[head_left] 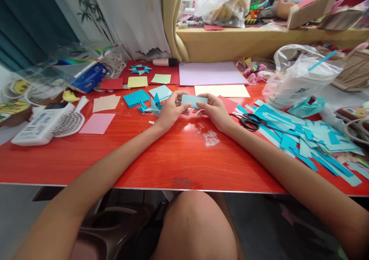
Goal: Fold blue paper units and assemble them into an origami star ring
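A light blue folded paper [194,101] is held up between my two hands, a little above the red table [161,160]. My left hand [172,110] pinches its left end, thumb in front and fingers behind. At the other end, my right hand [213,110] grips it the same way. Just left of my left hand lie folded blue paper pieces [152,105], with a stack of blue squares [136,98] and pale blue squares [160,92] beside them. Black-handled scissors [249,121] rest to the right of my right hand.
Blue paper strips [311,137] cover the table's right side, near a plastic bag with a cup [302,75]. Pink squares [97,123], a hairbrush [69,122] and a white package [43,125] lie left. Behind are a lilac sheet [211,73] and a blue paper star [140,69].
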Tool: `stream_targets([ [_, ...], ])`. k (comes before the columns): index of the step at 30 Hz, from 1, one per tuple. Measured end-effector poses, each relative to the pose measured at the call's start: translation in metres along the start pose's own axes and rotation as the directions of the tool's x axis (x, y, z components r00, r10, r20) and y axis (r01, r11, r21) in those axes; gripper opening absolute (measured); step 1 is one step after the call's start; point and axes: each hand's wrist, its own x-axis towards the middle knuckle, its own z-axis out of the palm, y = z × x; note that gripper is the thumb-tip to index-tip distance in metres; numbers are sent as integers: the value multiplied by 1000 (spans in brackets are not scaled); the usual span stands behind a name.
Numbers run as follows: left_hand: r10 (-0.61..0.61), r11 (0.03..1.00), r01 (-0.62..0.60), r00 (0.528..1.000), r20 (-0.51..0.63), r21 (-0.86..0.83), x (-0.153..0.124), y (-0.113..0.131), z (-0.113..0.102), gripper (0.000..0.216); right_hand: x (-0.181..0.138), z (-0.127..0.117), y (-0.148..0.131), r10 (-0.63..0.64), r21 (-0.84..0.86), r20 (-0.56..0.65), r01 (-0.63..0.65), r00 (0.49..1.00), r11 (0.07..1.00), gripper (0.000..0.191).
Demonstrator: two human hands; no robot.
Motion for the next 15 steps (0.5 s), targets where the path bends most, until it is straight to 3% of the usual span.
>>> stream_targets([
  [15, -26, 1000, 26, 1000, -6, -6, 1, 1, 0, 23, -1, 0, 0, -21, -38, -2, 21, 1000, 999, 15],
])
